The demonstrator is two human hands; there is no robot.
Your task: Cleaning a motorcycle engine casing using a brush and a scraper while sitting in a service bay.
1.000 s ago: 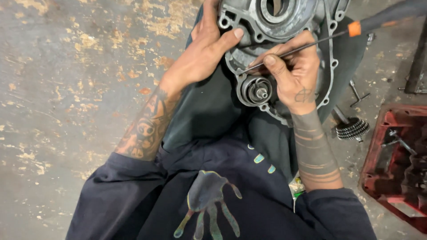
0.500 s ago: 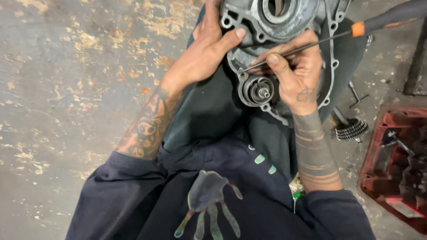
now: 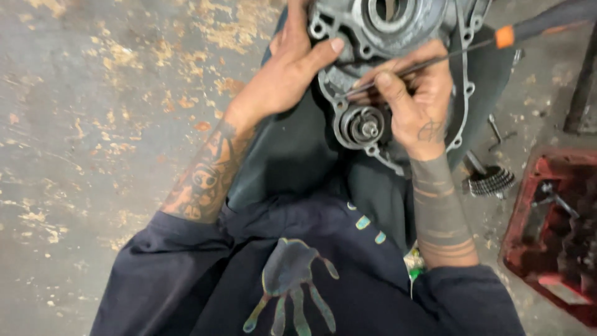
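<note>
1. Concrete floor (image 3: 93,124), stained; carries everything.
2. Grey engine crankcase cover (image 3: 398,37) on a dark cloth (image 3: 292,155), toward the floor's far edge.
3. Red tray (image 3: 528,205) at the right edge: holds dark metal parts, too murky to name.
4. Left hand (image 3: 283,74) clamps the cover's left rim, thumb on top.
5. Right hand (image 3: 416,102) pinches a thin screwdriver (image 3: 435,59), tip at the gasket face.
6. Risk: the tip skating off could gouge the sealing face or jab the left thumb.
7. Small gear (image 3: 491,182) lies loose beside the tray; easily kicked away.

R hand (image 3: 418,102) w/ screwdriver (image 3: 435,59) edged slightly down casing (image 3: 398,37).
</note>
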